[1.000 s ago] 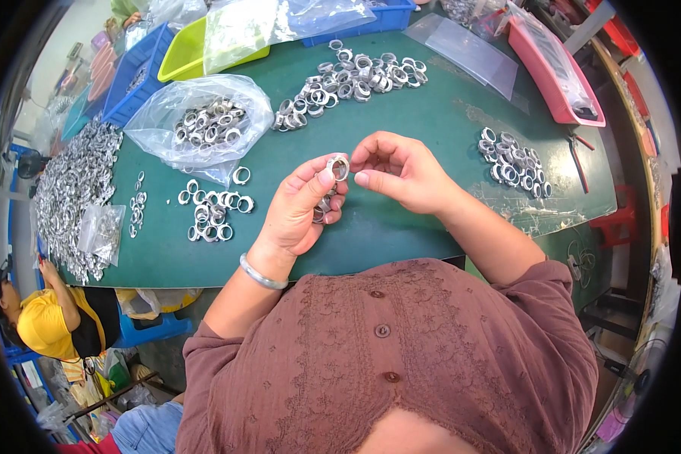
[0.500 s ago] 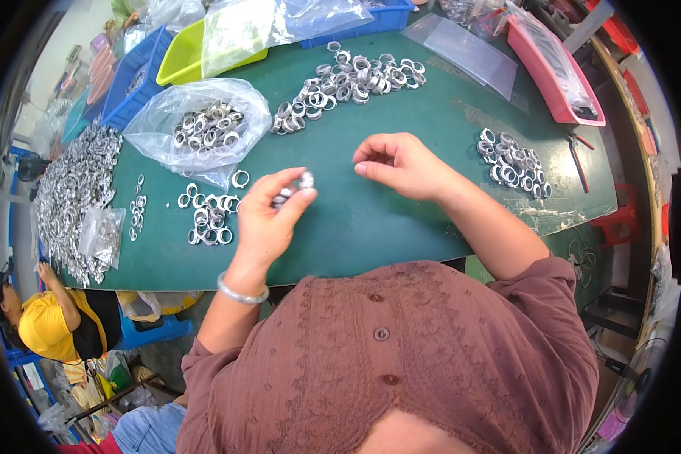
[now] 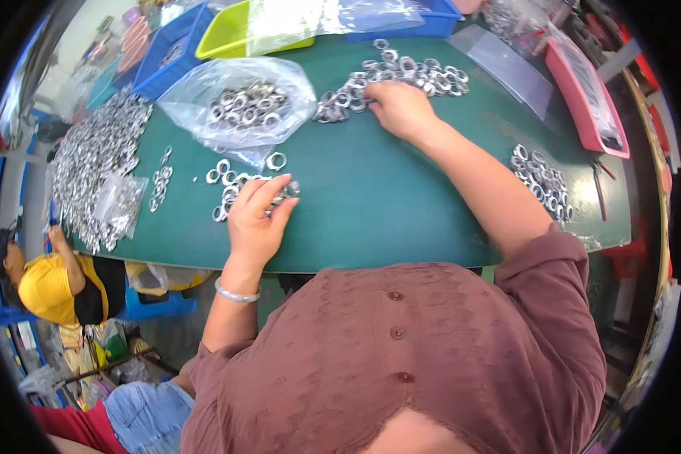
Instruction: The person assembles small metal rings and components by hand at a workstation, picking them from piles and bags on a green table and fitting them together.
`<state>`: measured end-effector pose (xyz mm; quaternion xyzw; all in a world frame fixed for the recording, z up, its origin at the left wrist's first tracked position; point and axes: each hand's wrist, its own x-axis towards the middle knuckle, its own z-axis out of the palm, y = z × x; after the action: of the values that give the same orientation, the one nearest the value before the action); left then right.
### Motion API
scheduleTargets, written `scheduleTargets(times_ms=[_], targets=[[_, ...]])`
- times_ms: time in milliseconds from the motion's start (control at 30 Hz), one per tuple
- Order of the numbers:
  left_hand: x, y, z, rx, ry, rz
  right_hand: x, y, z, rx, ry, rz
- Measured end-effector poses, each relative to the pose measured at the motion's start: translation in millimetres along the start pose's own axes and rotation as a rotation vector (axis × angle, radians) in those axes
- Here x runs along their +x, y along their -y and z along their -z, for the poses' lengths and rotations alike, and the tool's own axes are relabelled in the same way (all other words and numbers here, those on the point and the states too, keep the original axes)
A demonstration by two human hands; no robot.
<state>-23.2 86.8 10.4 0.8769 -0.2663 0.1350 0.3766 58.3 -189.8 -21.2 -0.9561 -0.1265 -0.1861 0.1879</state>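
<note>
My left hand (image 3: 254, 219) is closed round a few small metal rings (image 3: 289, 191), held between thumb and fingers just above the table. Behind it lies a small group of loose metal rings (image 3: 223, 172), partly hidden by the hand. My right hand (image 3: 402, 110) reaches to the far side, its fingers curled down at the near edge of a larger pile of metal rings (image 3: 439, 78). Its fingertips are partly hidden, so what they grip cannot be made out. Between the two piles sits an opened clear plastic bag (image 3: 299, 94) with many more rings in it.
The green table (image 3: 371, 219) carries a big heap of small metal parts (image 3: 91, 170) at left and another ring group (image 3: 541, 181) at right. Blue (image 3: 174, 57), yellow-green (image 3: 223, 34) and pink (image 3: 575, 87) bins line the back. Red-handled pliers (image 3: 601, 189) lie right. Someone in yellow (image 3: 49, 287) works at left.
My right hand has moved away from near my left hand to the far pile of rings. My left hand still holds its rings and has shifted slightly left. The whole view has shifted a little.
</note>
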Motion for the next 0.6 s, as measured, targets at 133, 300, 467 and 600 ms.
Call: scheduleTargets(times_ms=[133, 300, 467, 600], targets=[[-5.2, 7.8, -0.1, 0.27, 0.039, -0.104, -1.2, 3.8, 2.9, -0.04, 0.0, 0.03], [-19.3, 15.3, 1.1, 0.229, 0.024, -0.052, -10.5, 9.2, 13.8, 0.09, -0.037, 0.05], [-29.7, 18.8, 1.1, 0.135, -0.027, -0.068, -28.0, 39.2, 29.0, 0.646, 0.205, -0.154], [-29.9, 16.9, 4.7, 0.087, 0.01, -0.028, -41.1, 52.9, 31.3, 0.766, 0.292, -0.174]])
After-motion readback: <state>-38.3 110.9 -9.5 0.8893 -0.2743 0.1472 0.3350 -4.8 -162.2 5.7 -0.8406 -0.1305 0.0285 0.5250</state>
